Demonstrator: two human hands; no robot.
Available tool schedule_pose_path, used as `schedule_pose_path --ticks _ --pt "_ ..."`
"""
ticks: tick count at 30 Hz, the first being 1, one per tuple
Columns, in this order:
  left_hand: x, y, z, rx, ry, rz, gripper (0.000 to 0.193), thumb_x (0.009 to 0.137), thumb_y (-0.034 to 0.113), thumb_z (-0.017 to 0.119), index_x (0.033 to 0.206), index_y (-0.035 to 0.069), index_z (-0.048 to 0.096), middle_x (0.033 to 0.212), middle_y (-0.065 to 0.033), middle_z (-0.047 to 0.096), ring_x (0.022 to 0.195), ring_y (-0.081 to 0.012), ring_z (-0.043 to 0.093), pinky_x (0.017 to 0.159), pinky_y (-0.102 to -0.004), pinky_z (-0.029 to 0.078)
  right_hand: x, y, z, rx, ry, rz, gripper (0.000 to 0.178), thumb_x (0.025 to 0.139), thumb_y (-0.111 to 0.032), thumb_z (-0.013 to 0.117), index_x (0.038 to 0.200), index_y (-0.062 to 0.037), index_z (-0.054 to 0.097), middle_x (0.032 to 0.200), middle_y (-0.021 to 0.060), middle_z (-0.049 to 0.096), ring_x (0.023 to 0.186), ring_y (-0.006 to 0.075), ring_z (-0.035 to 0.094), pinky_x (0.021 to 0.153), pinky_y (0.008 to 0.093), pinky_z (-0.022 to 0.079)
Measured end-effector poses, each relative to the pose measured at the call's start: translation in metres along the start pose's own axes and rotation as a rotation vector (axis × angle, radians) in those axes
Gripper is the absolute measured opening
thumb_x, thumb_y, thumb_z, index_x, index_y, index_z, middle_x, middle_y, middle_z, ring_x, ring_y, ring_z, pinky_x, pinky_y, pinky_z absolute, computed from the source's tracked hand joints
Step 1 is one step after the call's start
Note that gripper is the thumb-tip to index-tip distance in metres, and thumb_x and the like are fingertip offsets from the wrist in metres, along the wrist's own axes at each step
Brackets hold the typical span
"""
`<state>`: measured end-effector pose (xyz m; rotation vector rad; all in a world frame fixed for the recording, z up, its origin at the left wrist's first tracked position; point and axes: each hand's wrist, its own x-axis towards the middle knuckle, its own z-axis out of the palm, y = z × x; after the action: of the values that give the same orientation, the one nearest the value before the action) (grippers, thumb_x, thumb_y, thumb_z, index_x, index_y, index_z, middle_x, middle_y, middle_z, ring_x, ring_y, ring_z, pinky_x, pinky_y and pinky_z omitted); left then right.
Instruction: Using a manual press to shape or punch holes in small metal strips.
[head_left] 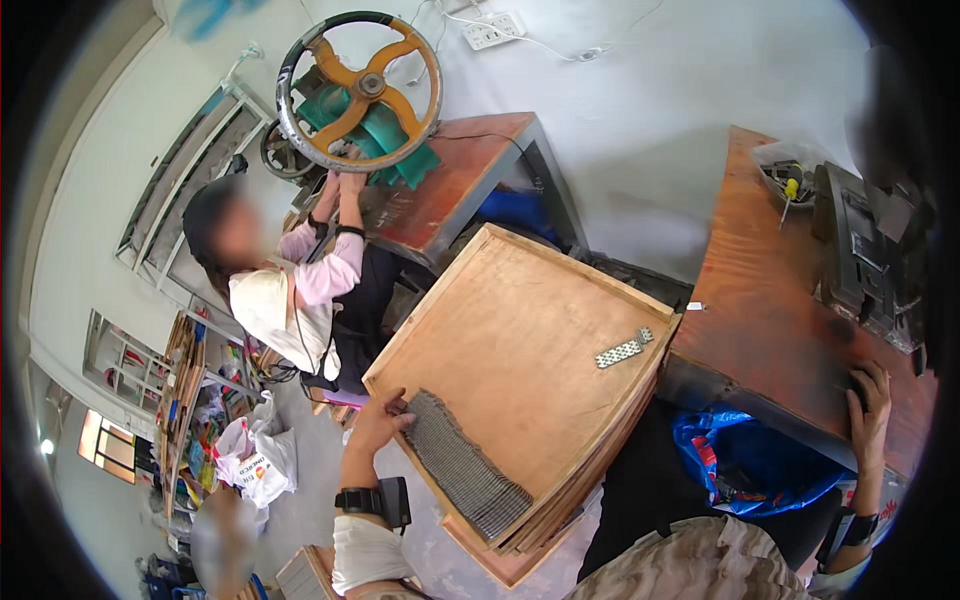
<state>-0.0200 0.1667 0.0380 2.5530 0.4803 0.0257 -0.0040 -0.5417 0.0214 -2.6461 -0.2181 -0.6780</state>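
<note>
A shallow wooden tray (530, 340) tops a stack of similar trays in front of me. Along its near left side lies a long, closely packed block of small grey metal pieces (465, 470). My left hand (378, 422) reaches over the tray's left rim to the far end of this block, its fingers curled together; anything between them is too small to make out. Toward the right side of the tray lies a short group of silvery metal pieces (620, 350). My right hand (868, 405) rests on the front edge of the reddish-brown worktable (745, 310), fingers apart and holding nothing.
A dark metal machine (865, 250) and a plastic tub of tools (790, 175) stand on the worktable. Below hangs a blue plastic bag (750, 470). At far left another person (290, 290) works at a press with a large handwheel (370, 85). White bags (260, 455) lie on the floor.
</note>
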Motion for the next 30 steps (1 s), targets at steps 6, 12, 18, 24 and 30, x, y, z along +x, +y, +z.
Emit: schedule_pose_path --ticks 6,12,18,24,30 --pt "0.021 -0.011 -0.016 -0.074 -0.293 -0.052 0.055 0.065 0.004 0.079 0.116 0.000 0.060 0.098 -0.0116 0.067 0.088 -0.0182 0.063 0.081 -0.0300 0.050 0.000 -0.002 0.001 -0.014 -0.018 0.017 0.021 0.076 0.001 0.056 0.096 0.0052 0.057 0.106 0.0193 0.054 0.102 0.0376 0.050 0.093 0.0412 0.038" --pt "0.010 0.005 -0.011 0.070 -0.238 0.020 0.054 0.067 0.008 0.075 0.117 -0.003 0.058 0.100 -0.0153 0.066 0.091 -0.0221 0.064 0.084 -0.0308 0.049 -0.003 0.002 0.003 -0.043 -0.007 0.004 0.021 0.076 0.001 0.055 0.096 0.0047 0.057 0.106 0.0194 0.054 0.100 0.0378 0.051 0.092 0.0416 0.038" --pt "0.011 0.008 -0.007 0.118 -0.118 0.004 0.056 0.063 0.011 0.071 0.116 -0.003 0.058 0.102 -0.0203 0.065 0.095 -0.0288 0.064 0.083 -0.0321 0.049 0.006 -0.007 0.004 -0.030 0.016 -0.001 0.021 0.075 0.000 0.056 0.095 0.0050 0.057 0.103 0.0194 0.054 0.099 0.0373 0.051 0.089 0.0417 0.040" --pt "0.028 0.013 0.014 0.252 0.012 0.072 0.048 0.062 0.020 0.071 0.102 -0.005 0.064 0.086 -0.0177 0.068 0.080 -0.0244 0.066 0.073 -0.0327 0.052 -0.005 -0.003 -0.008 -0.047 0.077 0.038 0.024 0.070 -0.002 0.063 0.094 0.0033 0.060 0.103 0.0185 0.056 0.098 0.0377 0.053 0.089 0.0433 0.041" --pt "0.041 0.036 0.005 -0.139 0.111 -0.023 0.034 0.058 0.006 0.069 0.088 -0.011 0.065 0.076 -0.0143 0.067 0.065 -0.0192 0.064 0.060 -0.0306 0.051 0.010 -0.014 -0.002 -0.064 0.096 -0.074 0.027 0.066 -0.012 0.073 0.091 -0.0036 0.065 0.099 0.0135 0.061 0.095 0.0333 0.056 0.087 0.0433 0.045"
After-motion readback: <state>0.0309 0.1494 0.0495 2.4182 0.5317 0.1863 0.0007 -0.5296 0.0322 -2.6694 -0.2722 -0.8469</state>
